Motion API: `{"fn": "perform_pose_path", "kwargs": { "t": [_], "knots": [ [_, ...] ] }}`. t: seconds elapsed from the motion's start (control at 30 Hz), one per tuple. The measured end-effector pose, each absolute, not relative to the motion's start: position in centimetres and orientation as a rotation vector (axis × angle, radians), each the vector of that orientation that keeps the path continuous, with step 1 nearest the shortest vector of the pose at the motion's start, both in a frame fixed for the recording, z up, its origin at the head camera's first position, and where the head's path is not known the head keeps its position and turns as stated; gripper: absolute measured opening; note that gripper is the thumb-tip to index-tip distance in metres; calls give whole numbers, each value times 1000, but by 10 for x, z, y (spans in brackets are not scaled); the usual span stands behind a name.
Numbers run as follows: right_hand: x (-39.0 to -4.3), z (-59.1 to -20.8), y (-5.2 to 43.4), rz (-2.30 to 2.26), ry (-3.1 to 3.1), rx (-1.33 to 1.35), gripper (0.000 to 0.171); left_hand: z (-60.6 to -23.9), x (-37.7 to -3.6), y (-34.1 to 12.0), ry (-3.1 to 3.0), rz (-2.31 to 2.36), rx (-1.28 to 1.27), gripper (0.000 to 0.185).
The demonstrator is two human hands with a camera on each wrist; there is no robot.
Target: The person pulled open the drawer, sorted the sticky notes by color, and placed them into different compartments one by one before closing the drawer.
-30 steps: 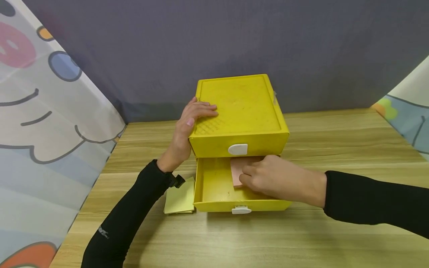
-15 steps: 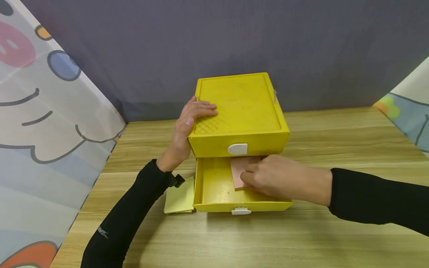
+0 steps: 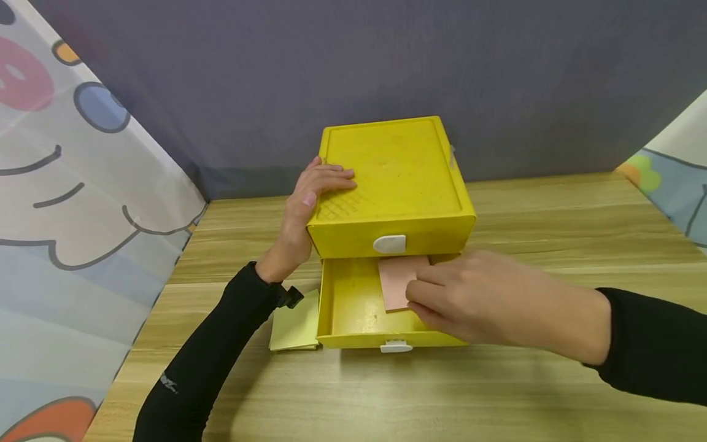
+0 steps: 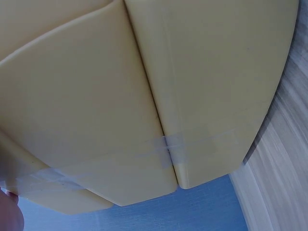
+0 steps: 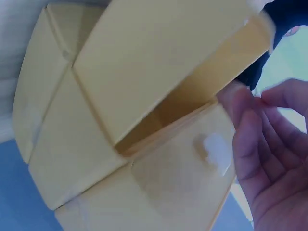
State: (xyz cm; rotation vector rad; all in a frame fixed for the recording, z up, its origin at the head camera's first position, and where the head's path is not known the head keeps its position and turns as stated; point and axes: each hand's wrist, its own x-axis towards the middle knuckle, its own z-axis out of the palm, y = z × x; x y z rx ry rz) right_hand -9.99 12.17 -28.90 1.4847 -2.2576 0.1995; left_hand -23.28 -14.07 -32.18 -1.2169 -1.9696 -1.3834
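A yellow drawer cabinet (image 3: pixel 392 169) stands on the wooden table, its lower drawer (image 3: pixel 350 301) pulled out. Inside the drawer's right part lies a pink sticky-note pad (image 3: pixel 396 285). My left hand (image 3: pixel 309 209) rests on the cabinet's left edge, fingers laid out straight over the top. Over the drawer's right side is my right hand (image 3: pixel 475 298), its fingertips by the pad. In the right wrist view, the right hand (image 5: pixel 274 163) has loosely bent fingers with nothing seen between them. Only a bit of the left hand (image 4: pixel 10 211) shows in the left wrist view.
A stack of yellow sticky notes (image 3: pixel 295 322) lies on the table, left of the drawer. White handles mark the upper drawer (image 3: pixel 390 244) and the lower drawer front. A grey panel (image 3: pixel 353 67) rises behind; a cartoon-printed sheet (image 3: pixel 99 202) hangs at the left.
My right hand has drawn back to the right from the pink pad, uncovering more of it. The left hand stays on the cabinet.
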Motion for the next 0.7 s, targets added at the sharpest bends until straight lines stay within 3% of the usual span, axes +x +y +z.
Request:
{"fn": "perform_pose_path", "kwargs": {
  "t": [0.1, 0.33, 0.47, 0.6, 0.7],
  "knots": [
    [-86, -294, 122, 250, -2207, 1472, 33, -321, -233, -140, -1971, -1386, -1220, 85],
    [-63, -320, 114, 377, -2026, 1441, 25, -321, -233, -140, -1970, -1380, -1217, 84],
    [-52, -333, 113, 290, -2072, 1475, 35, -321, -234, -140, -1969, -1380, -1221, 83],
    [-46, -338, 114, 203, -2198, 1554, 21, -322, -234, -140, -1968, -1388, -1221, 82],
    [-46, -340, 113, 166, -2263, 1561, 38, -322, -234, -139, -1964, -1392, -1221, 81]
  ]
}}
